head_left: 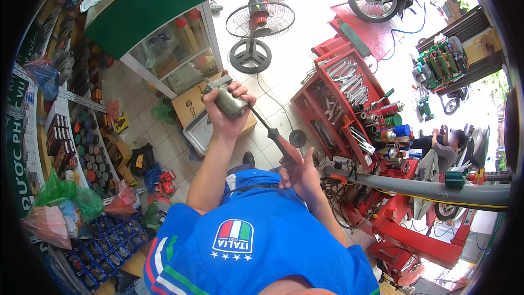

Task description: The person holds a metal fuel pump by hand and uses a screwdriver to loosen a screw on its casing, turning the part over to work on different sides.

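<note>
My left hand [225, 124] is raised in front of me, its fingers wrapped around a grey cylindrical metal part [230, 102] with a narrower flanged end. What kind of part it is, I cannot make out. A screwdriver [285, 146] with a red and black handle slants across to it, its dark shaft reaching the part's right side beside my left fingers. Whether the hidden tip sits in a screw does not show. My right hand [303, 179] holds the screwdriver by the rear of its handle, with the thumb along it, lower and to the right of the left hand.
Below my left hand lie a cardboard box [188, 104] and a metal tray [197, 134]. Ahead stands a fan [252, 35]. A red tool cart [322, 112] full of wrenches [349, 79] is at right, near a grey pipe [404, 182]. Shelves of goods line the left; a person [445, 153] sits far right.
</note>
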